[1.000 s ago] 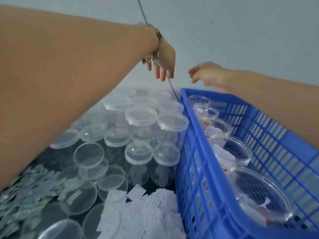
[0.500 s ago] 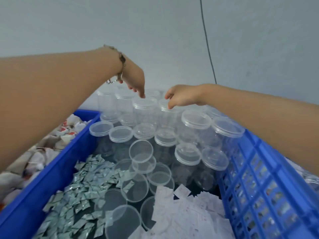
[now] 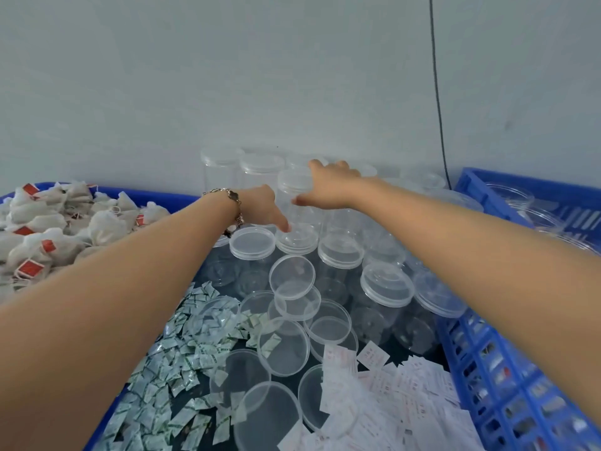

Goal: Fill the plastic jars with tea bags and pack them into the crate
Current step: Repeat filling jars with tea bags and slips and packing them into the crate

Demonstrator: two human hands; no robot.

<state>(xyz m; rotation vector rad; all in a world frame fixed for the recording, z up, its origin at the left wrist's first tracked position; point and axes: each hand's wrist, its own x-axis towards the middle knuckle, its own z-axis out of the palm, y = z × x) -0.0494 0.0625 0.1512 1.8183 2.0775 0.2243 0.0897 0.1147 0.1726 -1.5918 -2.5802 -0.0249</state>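
Note:
Many clear plastic jars (image 3: 340,252) with lids stand in a cluster against the wall. My right hand (image 3: 328,185) reaches over them, thumb and fingers curled round a lidded jar (image 3: 292,182) in the back rows. My left hand (image 3: 261,206), a bracelet on its wrist, hangs just left of that jar with its fingers pointing down towards the lid of a lower jar (image 3: 296,239). It holds nothing. Tea bags (image 3: 48,229) with red tags fill a blue crate (image 3: 156,194) at the left. Another blue crate (image 3: 487,353) at the right holds open jars (image 3: 510,193).
Loose clear lids (image 3: 292,277) lie in front of the jars. Small green-printed sachets (image 3: 169,369) are heaped at the lower left, white paper slips (image 3: 406,385) at the lower right. A black cable (image 3: 437,92) runs down the grey wall.
The view has dropped and swung left, bringing the tea bag crate into sight. Both hands came down from above the jars; my right hand now grips a jar at the back.

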